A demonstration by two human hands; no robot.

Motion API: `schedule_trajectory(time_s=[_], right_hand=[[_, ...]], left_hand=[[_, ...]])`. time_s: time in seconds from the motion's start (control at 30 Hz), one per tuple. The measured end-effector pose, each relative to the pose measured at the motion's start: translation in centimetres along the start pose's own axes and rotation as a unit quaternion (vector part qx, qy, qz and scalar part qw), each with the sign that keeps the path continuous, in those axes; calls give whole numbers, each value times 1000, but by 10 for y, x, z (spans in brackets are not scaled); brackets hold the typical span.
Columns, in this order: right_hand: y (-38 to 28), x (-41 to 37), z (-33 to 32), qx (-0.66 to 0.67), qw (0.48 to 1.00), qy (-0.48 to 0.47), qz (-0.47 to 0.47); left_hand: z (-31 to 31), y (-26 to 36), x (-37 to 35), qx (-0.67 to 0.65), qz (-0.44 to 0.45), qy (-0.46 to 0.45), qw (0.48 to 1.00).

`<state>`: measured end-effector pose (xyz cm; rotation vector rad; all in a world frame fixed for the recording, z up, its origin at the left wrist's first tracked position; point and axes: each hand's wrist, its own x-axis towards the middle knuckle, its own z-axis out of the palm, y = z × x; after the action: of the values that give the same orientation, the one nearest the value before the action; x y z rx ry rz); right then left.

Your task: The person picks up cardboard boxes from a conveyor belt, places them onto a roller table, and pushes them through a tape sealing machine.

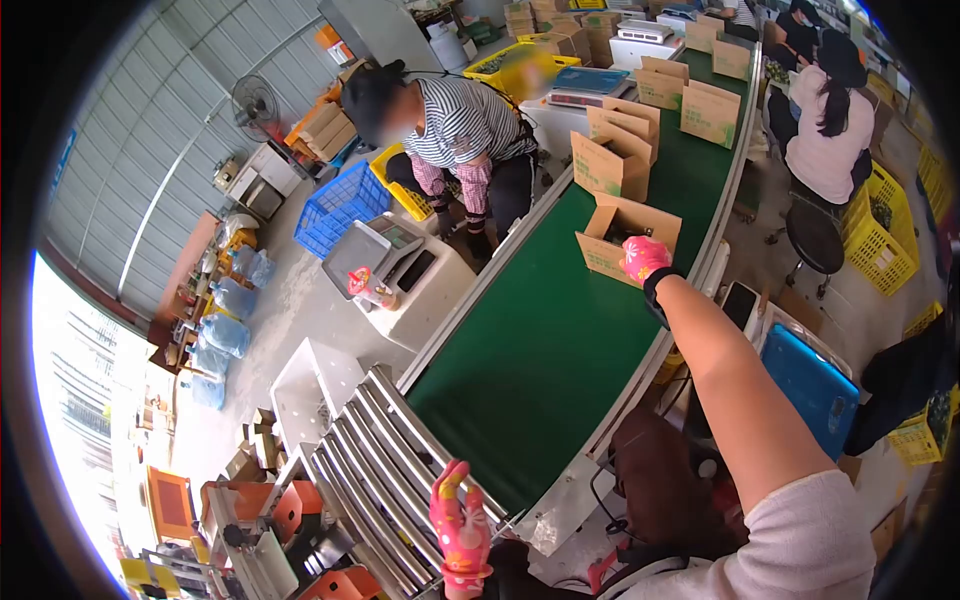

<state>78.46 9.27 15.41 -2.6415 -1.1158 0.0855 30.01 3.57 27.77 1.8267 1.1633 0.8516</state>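
Both my hands wear pink gloves with a light pattern. My right hand [645, 258] reaches out over the green conveyor belt [520, 370], its fingers closed at the near flap of an open cardboard box [603, 257]. Dark contents show inside that box, but they are too small to name. Beside the metal rollers [385, 480] at the belt's near end, my left hand [461, 525] is raised with its fingers stretched out and nothing in it.
More open cardboard boxes [598, 165] stand farther up the belt. Left of it, a person [470, 130] bends near a white stand [430, 305] with a scale and cup. A blue crate [345, 208] lies behind. At right, another person [825, 130] sits near a yellow crate [880, 235].
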Motion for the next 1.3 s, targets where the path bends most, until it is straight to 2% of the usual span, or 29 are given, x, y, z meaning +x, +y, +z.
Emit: schedule_trajectory(time_s=[0.03,0.1,0.13,0.17,0.23,0.27,0.3,0.33,0.37,0.43,0.47,0.5,0.53,0.57,0.63,0.67,0.7,0.77,0.83,0.87,0.9,0.97,1.03,1.07,1.1,1.13,1.17,1.23,1.3], right_hand=[[4,-1,-4,0,999,-12,-40],[4,-24,-29,15,994,-78,-75],[9,-35,-32,19,985,-98,-141],[10,-50,-32,62,977,-144,-144],[-6,-97,-56,78,950,-238,-189],[-3,-121,-44,76,940,-192,-271],[-3,-142,-31,48,923,-173,-340],[-5,-163,-28,97,905,-169,-379],[-7,-179,-22,149,888,-190,-391],[-19,-209,-27,208,857,-201,-426],[-24,-221,-27,254,839,-197,-439],[-33,-233,-31,250,840,-190,-443],[-40,-240,-34,239,853,-181,-428],[-51,-245,-41,230,864,-170,-414],[-67,-250,-56,238,867,-161,-407],[-75,-254,-68,239,873,-158,-396],[-86,-258,-82,241,872,-155,-398],[-115,-267,-110,231,838,-84,-487],[-146,-284,-126,226,811,-56,-537],[-164,-295,-131,213,808,-87,-542],[-181,-308,-133,202,803,-119,-548],[-209,-332,-125,204,784,-173,-560],[-234,-353,-144,180,756,-152,-610],[-248,-364,-126,193,740,-102,-636],[-260,-377,-123,207,718,-57,-662],[-272,-388,-119,150,729,-38,-667],[-273,-389,-157,139,742,-168,-634],[-303,-377,-147,129,755,-237,-597],[-322,-361,-141,155,744,-326,-563]], left_hand=[[16,19,7,90,84,-29,992],[41,24,20,102,155,-53,981],[59,12,25,-14,94,-49,994],[76,-10,33,-70,42,-41,996],[115,-78,50,-313,-121,2,942],[120,-85,58,-274,-283,3,919],[121,-85,65,-228,-435,3,871],[121,-81,65,-182,-500,-18,847],[126,-111,61,-184,-495,-23,849],[143,-193,57,-133,-373,-26,918],[145,-183,59,-318,-420,-34,849],[125,-106,55,-364,-474,4,802],[122,-132,62,-386,-415,-17,824],[111,-129,70,-403,-354,-36,843],[81,-124,67,-270,-253,-5,929],[69,-128,71,-276,-228,41,933],[45,-101,64,-271,-149,23,951],[4,-98,49,-357,-132,43,924],[-40,-72,11,-164,-18,-8,986],[-52,-93,-4,-304,-76,40,949],[-66,-123,-22,-434,-131,89,887],[-109,-183,-69,-203,-125,103,966],[-124,-207,-97,-294,-198,173,919],[-139,-193,-102,-321,-185,170,913],[-141,-207,-106,-276,-25,240,930],[-156,-220,-108,-317,-40,189,929],[-168,-224,-113,-357,-54,138,922],[-165,-150,-105,-313,-90,55,944],[-170,-158,-101,-323,-80,47,942]])
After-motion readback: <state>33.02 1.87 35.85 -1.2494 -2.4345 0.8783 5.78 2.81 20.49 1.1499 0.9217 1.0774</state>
